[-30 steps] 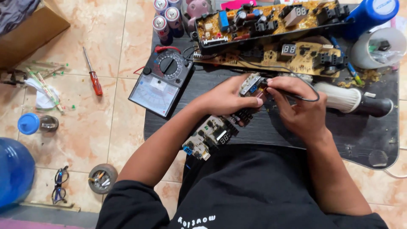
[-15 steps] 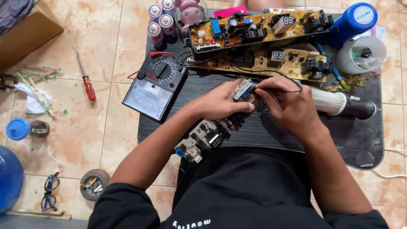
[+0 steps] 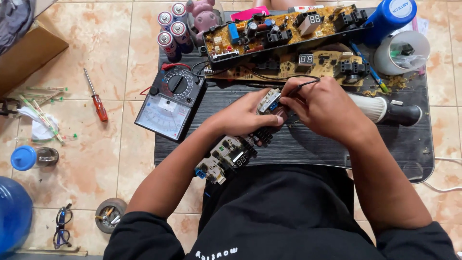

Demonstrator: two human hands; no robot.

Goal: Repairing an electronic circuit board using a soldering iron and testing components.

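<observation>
I'm seeing a blue cylindrical container [image 3: 392, 18] with a white round label at 1 o'clock and three red-banded batteries [image 3: 171, 29] at 11. The left hand [image 3: 245, 115] is curling shut around a long circuit board [image 3: 236, 154] at table centre; the right hand [image 3: 322, 108] is pinching a black probe [image 3: 297, 88] against the board's upper end.

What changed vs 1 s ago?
Little. Left hand keeps holding the circuit board; right hand keeps the probe at its top end. The camera drifted, so everything sits lower in frame. Multimeter and screwdriver unmoved.
</observation>
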